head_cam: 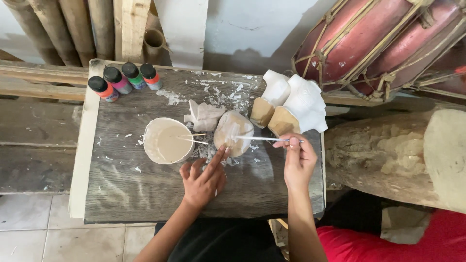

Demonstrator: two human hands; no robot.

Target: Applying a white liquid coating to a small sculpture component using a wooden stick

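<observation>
While my left hand [203, 179] pins the mask piece [233, 132] steady with one fingertip (other fingers loose), I pinch a thin brush [259, 139] in my right hand [298, 162], tip on it.

A single view comes from a camera worn on the person's head, looking almost straight down from above. It faces forward past the person's forearms onto a dark wooden board [145, 194], which fills the middle of the picture at arm's length. The far wall [252, 24] runs along the top edge, tiled floor [39, 233] shows at bottom left. No second view shares the scene.
</observation>
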